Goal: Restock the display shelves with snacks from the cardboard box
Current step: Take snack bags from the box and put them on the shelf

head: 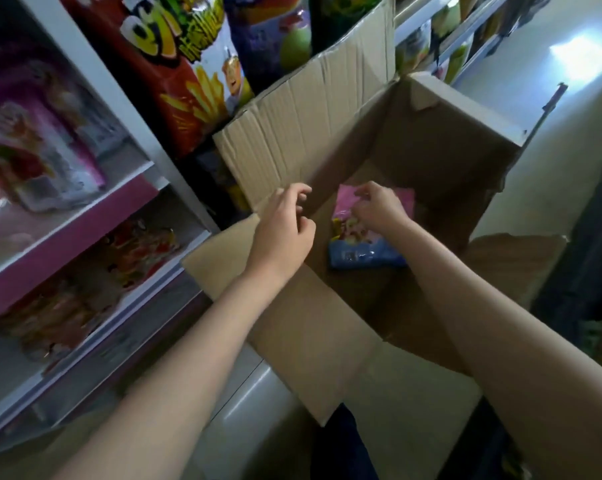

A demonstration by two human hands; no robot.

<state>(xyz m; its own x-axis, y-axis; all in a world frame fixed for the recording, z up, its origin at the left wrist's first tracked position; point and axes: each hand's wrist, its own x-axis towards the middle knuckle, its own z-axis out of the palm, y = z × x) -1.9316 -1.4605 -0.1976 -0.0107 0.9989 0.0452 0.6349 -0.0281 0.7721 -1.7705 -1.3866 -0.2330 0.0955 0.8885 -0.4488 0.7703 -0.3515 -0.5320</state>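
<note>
box (pixel 327 140) open, frame centre | snack bag (pixel 365 247) lies inside on its bottom | my right hand (pixel 379 207) fingers pinch the bag's top | my left hand (pixel 282 233) above box edge, fingers loosely curled, holding nothing | shelves (pixel 85 216) at left

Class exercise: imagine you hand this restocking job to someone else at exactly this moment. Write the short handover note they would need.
Left hand: over the near-left edge of the cardboard box, fingers loosely curled, holding nothing.
Right hand: inside the box, over the pink and blue snack bag; whether the fingers grip it yet cannot be told.
That bag is the only one visible in the box.
Display shelves stand to the left, already holding packets.
Done: box open, mostly emptied.
Left: lift the bag out and place it on a shelf.
</note>
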